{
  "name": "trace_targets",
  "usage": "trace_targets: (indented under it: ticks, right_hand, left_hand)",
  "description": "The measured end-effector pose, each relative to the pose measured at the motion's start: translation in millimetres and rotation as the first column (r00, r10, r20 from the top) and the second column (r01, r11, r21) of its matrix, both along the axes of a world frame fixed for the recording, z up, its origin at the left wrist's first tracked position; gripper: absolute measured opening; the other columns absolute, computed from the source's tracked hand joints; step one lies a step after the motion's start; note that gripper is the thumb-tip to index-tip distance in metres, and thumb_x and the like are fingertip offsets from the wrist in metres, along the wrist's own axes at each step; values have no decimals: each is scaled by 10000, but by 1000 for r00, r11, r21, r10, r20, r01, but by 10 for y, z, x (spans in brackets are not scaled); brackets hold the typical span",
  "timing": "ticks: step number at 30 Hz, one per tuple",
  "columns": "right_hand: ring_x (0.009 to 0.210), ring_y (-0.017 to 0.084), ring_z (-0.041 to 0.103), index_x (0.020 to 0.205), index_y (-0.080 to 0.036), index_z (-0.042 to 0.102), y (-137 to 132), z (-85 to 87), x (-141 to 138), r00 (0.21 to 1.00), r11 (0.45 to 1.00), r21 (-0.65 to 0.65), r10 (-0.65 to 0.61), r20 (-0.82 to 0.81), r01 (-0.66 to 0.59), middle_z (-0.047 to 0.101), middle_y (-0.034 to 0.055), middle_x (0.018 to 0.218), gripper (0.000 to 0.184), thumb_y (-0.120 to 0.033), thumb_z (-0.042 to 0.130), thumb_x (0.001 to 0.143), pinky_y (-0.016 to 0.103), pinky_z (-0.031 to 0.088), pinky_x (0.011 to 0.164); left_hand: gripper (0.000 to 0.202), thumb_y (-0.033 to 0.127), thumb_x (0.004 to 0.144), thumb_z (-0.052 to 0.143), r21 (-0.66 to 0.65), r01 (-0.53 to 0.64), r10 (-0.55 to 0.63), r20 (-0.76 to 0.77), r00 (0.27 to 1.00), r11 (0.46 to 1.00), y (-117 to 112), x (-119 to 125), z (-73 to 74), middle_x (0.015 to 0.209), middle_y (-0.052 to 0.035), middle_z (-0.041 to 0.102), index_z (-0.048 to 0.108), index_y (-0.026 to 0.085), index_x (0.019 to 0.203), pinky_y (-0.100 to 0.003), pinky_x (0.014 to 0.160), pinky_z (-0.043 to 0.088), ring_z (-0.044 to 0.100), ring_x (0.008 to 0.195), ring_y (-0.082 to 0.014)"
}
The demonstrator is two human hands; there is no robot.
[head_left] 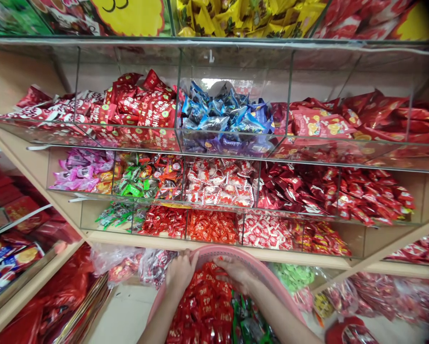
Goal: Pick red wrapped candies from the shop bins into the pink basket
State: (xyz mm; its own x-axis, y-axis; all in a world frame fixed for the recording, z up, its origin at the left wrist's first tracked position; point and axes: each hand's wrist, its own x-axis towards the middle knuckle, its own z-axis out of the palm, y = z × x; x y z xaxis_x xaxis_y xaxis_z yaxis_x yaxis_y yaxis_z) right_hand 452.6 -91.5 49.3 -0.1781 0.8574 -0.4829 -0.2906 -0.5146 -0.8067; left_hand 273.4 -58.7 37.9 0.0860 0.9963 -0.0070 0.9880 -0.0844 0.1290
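A pink plastic basket [236,255] sits low in the middle, heaped with small red wrapped candies [205,306] and a few green ones [248,325]. My left hand [180,274] curls over the basket's far left rim, fingers closed on it. My right hand [236,272] reaches into the basket, fingers bent down onto the red candies near the far rim. Just beyond the basket runs the lowest clear bin row with red candies [212,227].
Tiered clear acrylic bins [232,143] fill the wooden shelf ahead, holding red, blue, pink, green and white wrapped sweets. Clear bags of candy [128,265] lie under the shelf edge. Boxed goods on a side shelf [10,248] stand at left. More bagged sweets [397,291] at right.
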Motion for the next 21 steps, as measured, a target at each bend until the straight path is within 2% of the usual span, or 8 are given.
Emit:
trace_targets:
  ticks: [5,8,12,14,16,18,21]
  right_hand:
    - [512,81,512,741,-170,620,55,-37,-80,968,992,95,56,245,-82,602,-31,619,329,-473,681,627,206,384,513]
    - [496,98,536,686,-171,567,88,-71,-114,970,991,122,26,242,-57,553,-49,556,361,-483,707,571,233,418,540]
    - [533,128,592,705,-179,520,140,-152,-180,984,995,97,-20,175,3,551,-56,593,395,-453,729,513,276,472,606]
    - [524,133,597,752,-185,507,162,-207,-229,984,996,87,-23,175,8,555,-58,615,392,-421,722,523,281,474,599]
    - [499,135,592,802,-194,498,174,-251,-271,969,996,86,-5,246,-17,560,-56,626,360,-404,686,578,272,459,559]
    - [462,134,570,805,-198,507,181,-253,-282,905,986,146,8,426,-78,559,-47,605,272,-395,623,658,255,421,513]
    - [489,133,553,719,-197,543,212,-127,-218,681,920,336,-115,724,-203,570,-8,576,184,-369,508,775,240,374,525]
  left_hand:
    - [607,539,874,143,-1,2,-2,10,1000,1000,-7,-2,15,1000,-135,652,548,166,1128,-312,692,456,642,801,-225]
    - [614,541,872,147,-7,-4,4,12,1000,1000,-11,4,27,1022,-145,644,543,164,1149,-311,704,451,640,809,-223]
    - [617,538,873,145,-7,-14,14,12,1000,1000,-17,13,30,987,-149,655,552,158,1140,-324,685,453,643,804,-239]
    - [610,542,871,151,8,-14,14,11,1000,1000,-19,10,21,962,-139,665,561,164,1119,-331,666,455,647,785,-249]
    - [596,536,873,153,31,-8,8,7,1000,999,-17,3,6,947,-128,670,569,172,1095,-338,656,459,650,771,-256]
    - [589,527,876,151,47,1,-1,4,1000,999,-11,-4,-12,932,-125,673,575,172,1081,-343,656,461,652,765,-258]
    - [592,524,878,147,51,2,-2,-3,1000,999,-1,-5,-24,933,-133,672,570,167,1089,-336,648,462,652,763,-254]
